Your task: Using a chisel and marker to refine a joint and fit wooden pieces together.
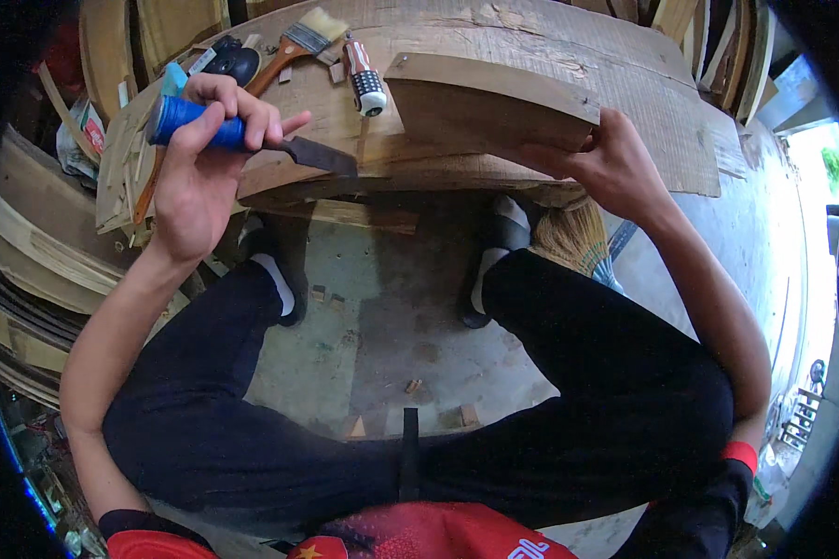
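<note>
My left hand is closed round the blue handle of a chisel. Its dark flat blade points right, over the near edge of the wooden bench. My right hand grips the right end of a brown wooden board, thumb and fingers at its corner. The board is tilted up over the bench, its far left corner away from me. Between the two hands, a patterned screwdriver-like handle with a white end lies on the bench; its tip is hard to make out.
A paintbrush and a black round object lie at the back left of the bench. Wood planks are stacked on the left. A straw broom is by my right foot, and small wood scraps dot the floor.
</note>
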A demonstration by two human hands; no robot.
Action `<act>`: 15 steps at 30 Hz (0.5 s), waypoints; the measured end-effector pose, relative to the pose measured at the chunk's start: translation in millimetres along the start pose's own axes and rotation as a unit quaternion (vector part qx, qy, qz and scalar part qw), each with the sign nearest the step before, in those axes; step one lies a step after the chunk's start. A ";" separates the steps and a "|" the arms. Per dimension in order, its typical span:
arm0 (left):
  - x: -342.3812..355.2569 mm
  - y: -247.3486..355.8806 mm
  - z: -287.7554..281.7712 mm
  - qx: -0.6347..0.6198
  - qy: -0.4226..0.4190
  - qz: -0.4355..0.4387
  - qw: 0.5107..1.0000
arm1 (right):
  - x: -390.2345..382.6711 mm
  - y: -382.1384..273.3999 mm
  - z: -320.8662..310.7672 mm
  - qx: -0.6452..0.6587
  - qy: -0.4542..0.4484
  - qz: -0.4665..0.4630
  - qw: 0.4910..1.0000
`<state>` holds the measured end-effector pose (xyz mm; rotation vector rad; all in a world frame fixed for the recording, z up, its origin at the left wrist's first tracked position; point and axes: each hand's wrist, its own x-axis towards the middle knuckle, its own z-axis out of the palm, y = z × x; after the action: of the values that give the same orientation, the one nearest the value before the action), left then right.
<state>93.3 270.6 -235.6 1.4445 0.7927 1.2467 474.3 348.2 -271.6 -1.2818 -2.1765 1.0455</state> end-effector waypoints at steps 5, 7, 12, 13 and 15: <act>0.6 -0.8 -1.5 0.004 0.000 0.000 1.000 | -0.8 -3.3 1.7 0.020 0.010 0.017 1.000; 0.5 -2.9 -0.8 0.003 0.001 -0.002 1.000 | -1.5 -3.1 1.1 -0.006 0.007 0.020 1.000; -6.0 -0.4 7.6 0.053 0.009 0.008 0.999 | 0.0 -5.6 0.0 -0.017 -0.003 0.026 1.000; -7.2 0.2 8.5 0.052 0.008 0.008 0.999 | -0.7 -6.8 -0.3 -0.006 -0.001 0.030 1.000; -8.8 -1.6 9.8 0.142 -0.028 0.035 0.989 | -1.1 1.0 0.7 -0.017 0.008 0.020 1.000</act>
<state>100.7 260.2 -239.0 1.7420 0.9164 1.1749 474.9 347.2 -272.8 -1.3487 -2.1733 1.0133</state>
